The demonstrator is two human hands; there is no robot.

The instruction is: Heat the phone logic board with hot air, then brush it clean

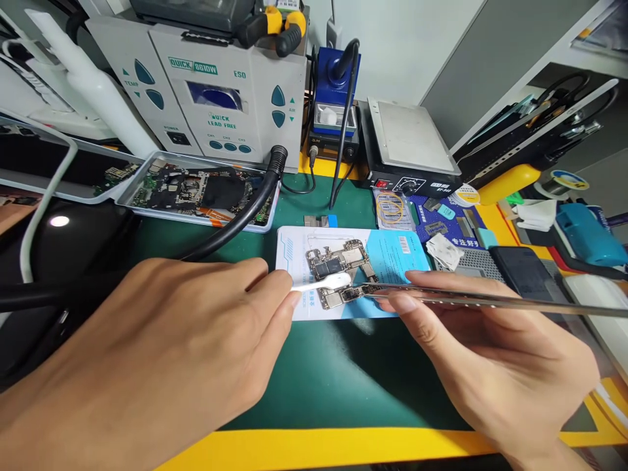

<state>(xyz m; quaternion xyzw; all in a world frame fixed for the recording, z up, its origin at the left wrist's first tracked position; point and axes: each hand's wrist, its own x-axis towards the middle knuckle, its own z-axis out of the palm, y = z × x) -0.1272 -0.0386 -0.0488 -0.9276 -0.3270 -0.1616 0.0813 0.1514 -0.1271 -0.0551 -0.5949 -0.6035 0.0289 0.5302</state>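
A phone circuit board (pixel 350 258) lies on a blue and white printed card (pixel 392 252). My left hand (pixel 220 320) is closed, pinching a white cotton swab (pixel 336 281) whose tip is over the middle of the board. From the other side, my right hand (pixel 481 340) grips metal tweezers (pixel 456 297) between thumb and fingers. Their points reach the lower right part of the board, close to the swab tip. Whether the tips hold anything is too small to tell.
A hot air station (pixel 210 98) stands at the back left, its black hose (pixel 245 209) crossing toward my left hand. Behind the card are a tray of boards (pixel 196 190), a blue soldering iron stand (pixel 336 91) and a heating plate (pixel 412 137). A dark phone (pixel 520 271) lies right.
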